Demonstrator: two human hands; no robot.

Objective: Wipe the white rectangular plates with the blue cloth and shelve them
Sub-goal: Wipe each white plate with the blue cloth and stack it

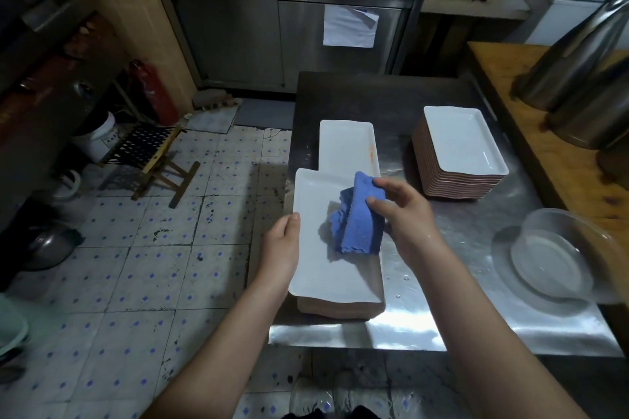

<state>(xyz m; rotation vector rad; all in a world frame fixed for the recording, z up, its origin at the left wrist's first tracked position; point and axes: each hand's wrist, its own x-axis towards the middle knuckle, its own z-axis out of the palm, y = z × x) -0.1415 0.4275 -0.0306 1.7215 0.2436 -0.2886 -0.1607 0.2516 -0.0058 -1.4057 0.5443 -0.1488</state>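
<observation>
Single head cam, wide-angle, faces fwd + down, close above steel table (459,265).

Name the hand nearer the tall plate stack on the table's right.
Right. The right hand, gripping the blue cloth, is just left of the tall plate stack; the left hand holds the near plate by its left edge, farther off.

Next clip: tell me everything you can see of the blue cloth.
The blue cloth is a small textured rag with wavy edges, microfibre by its look. It is folded and bunched, partly raised rather than flat. The right hand pinches its upper fold between thumb and fingers; its lower part rests on the top white plate of the near stack, about mid-plate, casting a shadow there. Whether it is damp cannot be told.
</observation>
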